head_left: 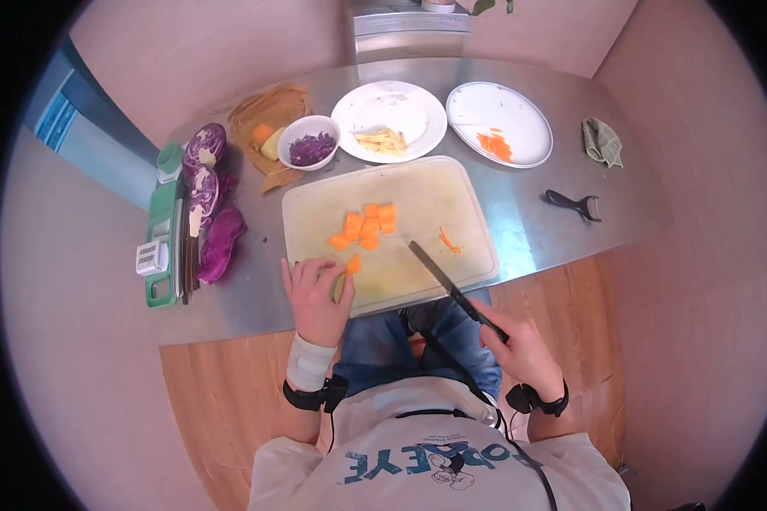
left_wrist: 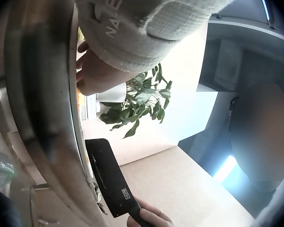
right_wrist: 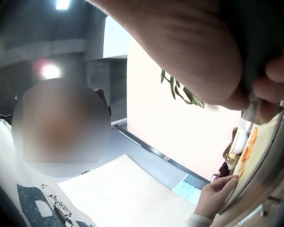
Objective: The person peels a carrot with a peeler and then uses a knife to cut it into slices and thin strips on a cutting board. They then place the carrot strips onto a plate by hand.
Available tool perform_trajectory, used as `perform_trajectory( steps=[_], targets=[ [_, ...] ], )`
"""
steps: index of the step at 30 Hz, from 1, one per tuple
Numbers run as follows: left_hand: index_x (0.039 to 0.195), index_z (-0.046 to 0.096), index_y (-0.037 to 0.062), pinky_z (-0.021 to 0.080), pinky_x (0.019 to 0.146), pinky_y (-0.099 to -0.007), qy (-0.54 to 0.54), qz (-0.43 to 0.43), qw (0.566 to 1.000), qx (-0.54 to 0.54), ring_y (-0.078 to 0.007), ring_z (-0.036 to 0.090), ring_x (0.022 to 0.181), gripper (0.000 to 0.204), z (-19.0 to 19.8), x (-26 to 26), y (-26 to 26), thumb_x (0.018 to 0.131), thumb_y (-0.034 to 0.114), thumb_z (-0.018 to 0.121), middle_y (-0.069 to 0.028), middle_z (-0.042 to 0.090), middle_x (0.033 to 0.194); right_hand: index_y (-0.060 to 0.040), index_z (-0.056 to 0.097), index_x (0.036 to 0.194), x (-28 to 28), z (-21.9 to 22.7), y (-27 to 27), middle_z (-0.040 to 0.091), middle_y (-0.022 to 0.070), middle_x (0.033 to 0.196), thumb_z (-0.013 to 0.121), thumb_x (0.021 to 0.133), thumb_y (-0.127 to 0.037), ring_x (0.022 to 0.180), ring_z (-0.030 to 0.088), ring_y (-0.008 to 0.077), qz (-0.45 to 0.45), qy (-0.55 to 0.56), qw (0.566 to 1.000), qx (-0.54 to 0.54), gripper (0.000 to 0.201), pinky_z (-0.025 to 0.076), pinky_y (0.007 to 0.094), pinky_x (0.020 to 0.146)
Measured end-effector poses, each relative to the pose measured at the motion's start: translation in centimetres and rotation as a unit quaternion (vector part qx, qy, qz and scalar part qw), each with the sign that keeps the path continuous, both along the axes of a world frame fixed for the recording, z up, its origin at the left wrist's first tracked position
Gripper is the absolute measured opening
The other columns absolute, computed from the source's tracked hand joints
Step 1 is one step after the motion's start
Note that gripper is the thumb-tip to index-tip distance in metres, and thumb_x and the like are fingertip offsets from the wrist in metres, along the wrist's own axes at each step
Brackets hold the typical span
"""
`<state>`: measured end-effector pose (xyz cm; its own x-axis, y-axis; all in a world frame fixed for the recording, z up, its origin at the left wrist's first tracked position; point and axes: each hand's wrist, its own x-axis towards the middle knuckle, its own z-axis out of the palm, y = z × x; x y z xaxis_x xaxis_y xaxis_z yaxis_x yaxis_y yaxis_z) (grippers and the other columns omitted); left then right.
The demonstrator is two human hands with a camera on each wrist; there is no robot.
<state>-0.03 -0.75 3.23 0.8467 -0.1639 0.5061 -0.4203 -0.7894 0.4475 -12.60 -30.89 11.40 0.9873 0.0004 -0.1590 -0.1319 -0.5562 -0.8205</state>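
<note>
My left hand (head_left: pixel 317 294) is at the front left of the cutting board (head_left: pixel 307 226), pinching a small orange carrot piece (head_left: pixel 354 265) between thumb and fingertips. Just beyond it lies a cluster of carrot chunks (head_left: pixel 367 226). My right hand (head_left: pixel 524 349) grips the handle of a black cleaver (left_wrist: pixel 111 179) at the board's front right edge. In the head view the cleaver blade (head_left: pixel 435 269) appears edge-on and slants over the board, its tip pointing toward the chunks. Thin carrot slivers (head_left: pixel 449 242) lie to the right of the blade.
Behind the board stand a bowl of shredded purple cabbage (head_left: pixel 312 150), a plate with pale strips (head_left: pixel 389 102) and a plate with carrot shreds (head_left: pixel 520 111). Cabbage pieces (head_left: pixel 222 243) and a green grater (head_left: pixel 160 213) lie left; a peeler (head_left: pixel 575 204) and cloth (head_left: pixel 602 142) lie right.
</note>
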Motion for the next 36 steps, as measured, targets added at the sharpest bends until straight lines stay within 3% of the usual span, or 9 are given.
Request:
perform_trajectory(
  steps=[3,6,15,17,18,27,29,36],
  targets=[
    [0.101,0.074,0.0101,0.027,0.125,-0.061,-0.003,-0.005,1.0,-0.001,-0.0298,0.063,0.112,0.018,0.0,0.2,-0.4,0.085,0.013,0.08,-0.0054,0.067,0.108,-0.0097,0.063,0.147,0.3,-0.3,0.1,0.073,0.02,0.08,0.064,0.1,-0.008,0.071,0.073,0.037,0.0,-0.007,1.0,-0.006,0.047,0.057,0.0414,0.071],
    [0.101,0.074,0.0104,0.026,0.125,-0.0612,-0.006,-0.006,1.0,0.005,-0.0301,0.063,0.111,0.017,0.0,0.4,-0.4,0.085,0.013,0.08,-0.0056,0.067,0.107,-0.0098,0.063,0.146,0.6,-0.2,-0.1,0.072,0.0211,0.08,0.064,0.099,-0.009,0.073,0.073,0.0389,-0.055,-0.02,0.998,-0.03,0.047,0.057,0.043,0.072],
    [0.097,0.075,0.0106,0.026,0.126,-0.062,0.011,-0.072,0.997,0.001,-0.0286,0.063,0.112,0.016,0.5,-0.6,-2.0,0.082,0.013,0.081,-0.004,0.069,0.106,-0.0058,0.065,0.143,0.3,-0.4,0.3,0.071,0.0264,0.089,0.065,0.098,-0.008,0.078,0.069,0.0457,-0.011,-0.048,0.999,-0.021,0.045,0.055,0.0477,0.072],
    [0.097,0.075,0.0105,0.026,0.126,-0.0621,0.007,-0.082,0.997,-0.002,-0.0283,0.063,0.112,0.016,0.5,-0.7,-2.6,0.082,0.012,0.081,-0.0036,0.07,0.106,-0.0086,0.064,0.146,0.4,-0.6,0.4,0.071,0.0158,0.074,0.062,0.099,-0.007,0.062,0.07,0.0297,0.004,-0.084,0.996,-0.029,0.047,0.056,0.0378,0.064],
    [0.097,0.075,0.0102,0.027,0.125,-0.062,0.006,-0.094,0.996,0.0,-0.028,0.063,0.112,0.015,0.5,-0.7,-3.0,0.083,0.01,0.081,-0.0033,0.07,0.107,-0.0086,0.064,0.146,0.5,-0.8,0.3,0.071,0.0158,0.074,0.062,0.099,-0.007,0.062,0.07,0.0297,0.002,-0.084,0.996,-0.027,0.047,0.056,0.0378,0.064],
    [0.102,0.076,0.0074,0.032,0.123,-0.0592,0.001,-0.151,0.988,0.0,-0.029,0.064,0.11,0.018,1.1,-0.2,-6.5,0.084,0.007,0.079,-0.0056,0.071,0.107,-0.006,0.063,0.145,0.5,-0.7,0.2,0.068,0.025,0.08,0.065,0.096,-0.006,0.066,0.066,0.0398,0.002,-0.113,0.993,-0.032,0.049,0.053,0.0432,0.064],
    [0.103,0.076,0.0068,0.032,0.123,-0.0586,0.0,-0.148,0.989,-0.003,-0.0295,0.064,0.11,0.019,1.1,0.2,-6.9,0.085,0.007,0.079,-0.0068,0.071,0.107,-0.0051,0.066,0.141,0.6,-0.1,0.2,0.074,0.0249,0.097,0.064,0.098,-0.011,0.083,0.07,0.045,0.0,-0.057,0.998,-0.038,0.043,0.056,0.0502,0.075],
    [0.107,0.077,0.0067,0.034,0.122,-0.0573,0.019,-0.156,0.988,0.003,-0.0323,0.064,0.105,0.023,0.7,0.6,-6.7,0.085,0.01,0.08,-0.0089,0.07,0.105,-0.0046,0.067,0.14,0.7,-0.2,0.2,0.074,0.0248,0.097,0.064,0.098,-0.01,0.083,0.07,0.0441,-0.007,-0.043,0.998,-0.042,0.043,0.057,0.049,0.075]
  ],
)
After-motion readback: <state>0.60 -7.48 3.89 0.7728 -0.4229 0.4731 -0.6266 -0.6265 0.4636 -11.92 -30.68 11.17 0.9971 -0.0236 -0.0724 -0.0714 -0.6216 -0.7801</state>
